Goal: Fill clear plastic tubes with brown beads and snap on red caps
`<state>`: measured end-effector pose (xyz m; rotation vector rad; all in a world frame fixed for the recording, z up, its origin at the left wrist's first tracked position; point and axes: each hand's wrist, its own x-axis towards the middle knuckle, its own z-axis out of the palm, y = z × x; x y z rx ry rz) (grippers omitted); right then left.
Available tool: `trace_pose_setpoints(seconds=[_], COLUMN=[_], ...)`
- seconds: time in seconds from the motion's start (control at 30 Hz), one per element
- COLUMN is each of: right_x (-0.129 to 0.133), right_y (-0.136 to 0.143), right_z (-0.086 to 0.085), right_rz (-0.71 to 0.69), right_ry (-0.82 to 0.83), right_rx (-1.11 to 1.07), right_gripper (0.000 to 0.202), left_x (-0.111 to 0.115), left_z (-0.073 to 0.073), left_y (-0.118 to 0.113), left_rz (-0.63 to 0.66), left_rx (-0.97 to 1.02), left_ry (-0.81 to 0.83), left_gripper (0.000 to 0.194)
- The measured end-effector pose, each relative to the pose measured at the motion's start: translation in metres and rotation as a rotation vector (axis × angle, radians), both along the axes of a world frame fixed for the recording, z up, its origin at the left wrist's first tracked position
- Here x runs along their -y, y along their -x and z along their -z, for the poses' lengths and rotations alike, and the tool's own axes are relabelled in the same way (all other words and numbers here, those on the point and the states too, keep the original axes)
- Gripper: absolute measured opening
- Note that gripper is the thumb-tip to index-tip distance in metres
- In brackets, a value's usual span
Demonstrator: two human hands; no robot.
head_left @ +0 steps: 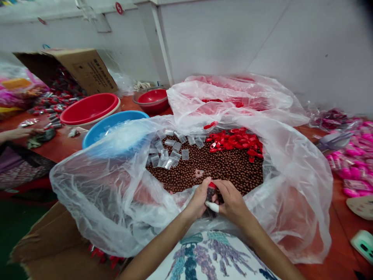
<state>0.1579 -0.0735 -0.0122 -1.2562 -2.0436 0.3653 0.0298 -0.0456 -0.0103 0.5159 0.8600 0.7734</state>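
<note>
- Broadly, the red surface (pixel 339 237) carries the whole arrangement.
- Translucent plastic sheeting (pixel 303 155), rumpled, surrounds a bed of brown beads (pixel 233 167).
- Left hand (pixel 200 197): fingers bent, pinching one side of the small red-topped piece.
- Right hand (pixel 234 200): fingertips on the red top, the thumb, in a white covering (pixel 213 207), lower down; it pinches the same piece.
- Red caps (pixel 236 140): heaped on the beads at far right.
- Clear cases (pixel 185 154): loosely strewn on the beads at far left.
- Small red-topped piece (pixel 212 185): between both hands, at the bed's near edge; its body is partly hidden, so its contents cannot be told. The step appears to be seating a red cap on a case; the next move would call for a steady left hold and even fingertip pressure from the right.
</note>
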Motion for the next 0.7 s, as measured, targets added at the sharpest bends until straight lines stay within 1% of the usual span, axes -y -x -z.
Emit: trace_pose_setpoints(seconds=[0.07,0.13,0.17,0.23,0.3,0.33,0.4,0.47,0.53,0.6,0.7], right_x=[0.001,0.002,0.003,0.004,0.004,0.003,0.002,0.000,0.000,0.001,0.003], right_y=[-0.002,-0.003,-0.003,-0.003,-0.002,-0.003,-0.004,-0.006,-0.007,-0.006,-0.005], right_z=[0.001,0.006,0.010,0.017,0.020,0.020,0.015,0.006,-0.002,-0.007,-0.009], right_rz=[0.006,0.084,0.134,0.207,0.227,0.225,0.201,0.128,0.050,0.021,0.051], right_ry=[0.110,0.276,0.355,0.467,0.502,0.491,0.411,0.295,0.198,0.133,0.072], right_rx=[-0.057,-0.148,-0.195,-0.269,-0.312,-0.320,-0.290,-0.190,-0.051,0.071,0.197], right_gripper=[0.064,0.074,0.075,0.069,0.056,0.053,0.055,0.064,0.070,0.071,0.068], left_x=[-0.001,-0.004,-0.006,-0.009,-0.011,-0.011,-0.011,-0.009,-0.007,-0.006,-0.005], left_z=[0.001,-0.001,-0.002,-0.005,-0.006,-0.006,-0.005,-0.003,-0.002,-0.002,-0.003], left_y=[0.002,0.005,0.007,0.009,0.011,0.011,0.010,0.009,0.007,0.005,0.004], left_rz=[-0.008,-0.001,0.006,0.021,0.020,0.021,0.035,0.074,0.115,0.132,0.162], left_rx=[0.047,0.091,0.104,0.102,0.071,0.047,-0.011,-0.067,-0.098,-0.077,0.000], left_ry=[-0.009,-0.020,-0.028,-0.043,-0.059,-0.069,-0.099,-0.111,-0.078,-0.034,-0.004], left_gripper=[0.042,0.044,0.047,0.052,0.054,0.054,0.053,0.055,0.066,0.075,0.074])
